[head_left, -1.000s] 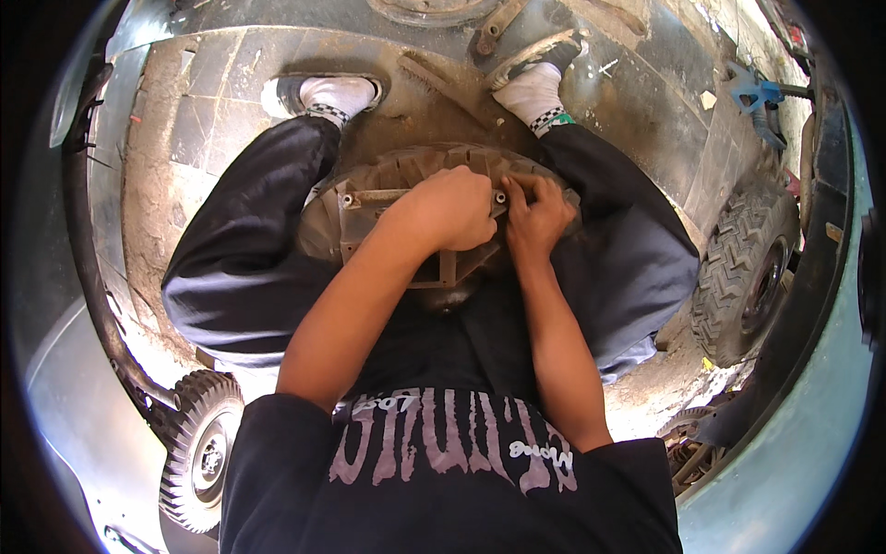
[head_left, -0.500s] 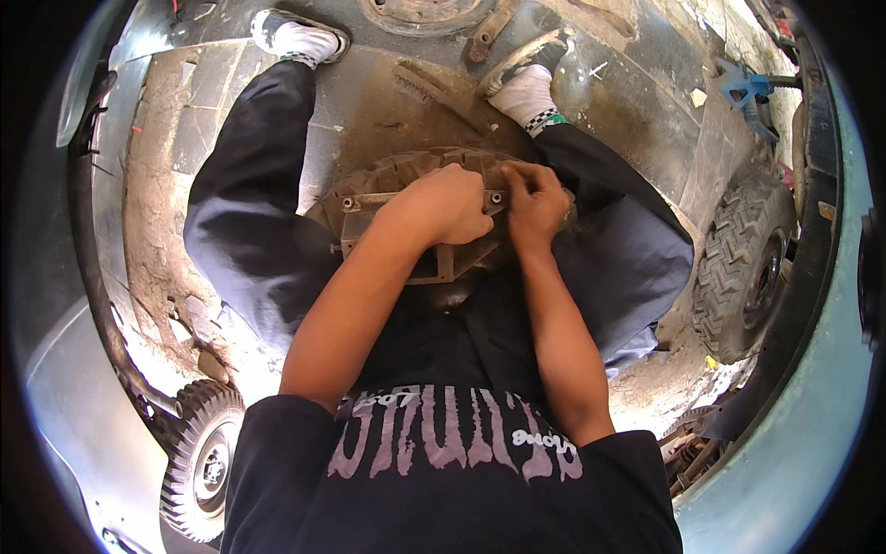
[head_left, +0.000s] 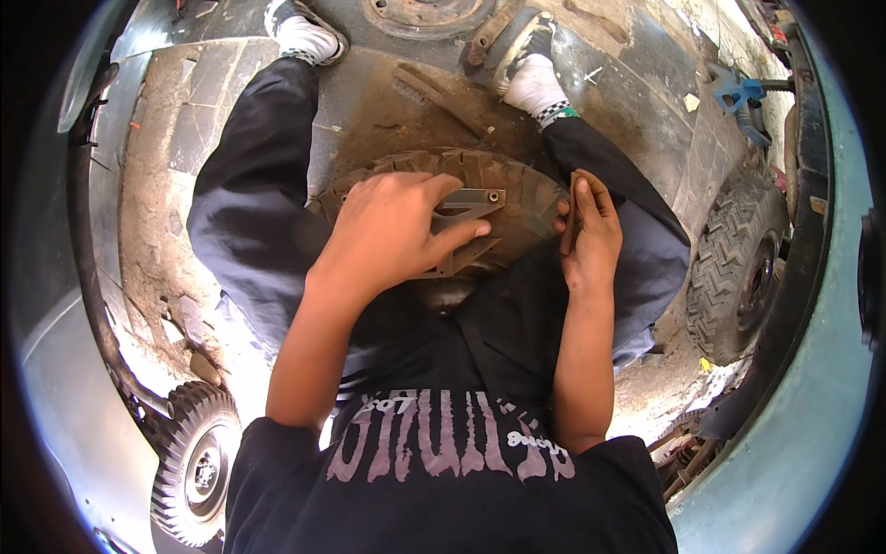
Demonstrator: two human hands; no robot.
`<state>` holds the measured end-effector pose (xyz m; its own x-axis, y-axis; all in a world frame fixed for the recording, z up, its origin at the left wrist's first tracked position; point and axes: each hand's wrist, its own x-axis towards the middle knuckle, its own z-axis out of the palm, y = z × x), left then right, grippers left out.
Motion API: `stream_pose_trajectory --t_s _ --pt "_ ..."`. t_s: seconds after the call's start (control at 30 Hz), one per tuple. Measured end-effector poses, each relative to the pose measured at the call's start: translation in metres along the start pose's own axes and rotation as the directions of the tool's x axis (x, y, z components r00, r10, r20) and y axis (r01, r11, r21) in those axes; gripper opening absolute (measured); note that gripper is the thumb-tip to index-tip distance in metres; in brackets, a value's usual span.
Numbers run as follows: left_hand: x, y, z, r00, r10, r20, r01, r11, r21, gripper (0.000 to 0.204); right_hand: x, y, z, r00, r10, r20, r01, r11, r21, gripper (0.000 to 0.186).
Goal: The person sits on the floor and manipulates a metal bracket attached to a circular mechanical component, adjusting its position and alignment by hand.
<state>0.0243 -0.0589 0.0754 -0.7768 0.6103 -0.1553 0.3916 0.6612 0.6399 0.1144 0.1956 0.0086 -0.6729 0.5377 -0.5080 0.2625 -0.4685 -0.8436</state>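
Between my legs lies a worn, dusty tyre (head_left: 531, 185) with a grey metal bracket (head_left: 475, 198) resting on top of it. My left hand (head_left: 383, 222) is wrapped over the bracket's left part, thumb along its near side, hiding much of it. A nut or bushing (head_left: 494, 197) shows at the bracket's uncovered right end. To the right, apart from the bracket, my right hand (head_left: 592, 231) pinches a thin, flat brownish strip (head_left: 568, 222) held upright between thumb and fingers. The strip's exact kind cannot be made out.
A wire brush (head_left: 434, 97) lies on the tiled floor beyond the tyre, near a round metal rim (head_left: 427, 14) and a rusty metal arm (head_left: 489, 35). Vehicle wheels stand at right (head_left: 738, 268) and lower left (head_left: 198, 462). A blue stand (head_left: 738, 92) is at far right.
My right hand has drawn away from the bracket to the right, the strip now showing in it. My left hand has shifted left along the bracket, uncovering more of its right end.
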Motion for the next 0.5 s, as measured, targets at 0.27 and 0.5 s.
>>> stream_pose_trajectory --t_s 0.27,0.5 --pt "-0.024 0.007 0.013 0.978 0.127 -0.166 -0.132 0.991 -0.015 0.060 0.000 0.018 -0.013 0.996 -0.019 0.091 0.051 0.931 -0.361 0.029" --pt "-0.027 -0.002 0.030 0.997 0.074 0.009 -0.074 0.981 0.180 0.077 0.001 0.027 -0.004 0.952 -0.220 0.212 0.301 0.553 -0.777 0.015"
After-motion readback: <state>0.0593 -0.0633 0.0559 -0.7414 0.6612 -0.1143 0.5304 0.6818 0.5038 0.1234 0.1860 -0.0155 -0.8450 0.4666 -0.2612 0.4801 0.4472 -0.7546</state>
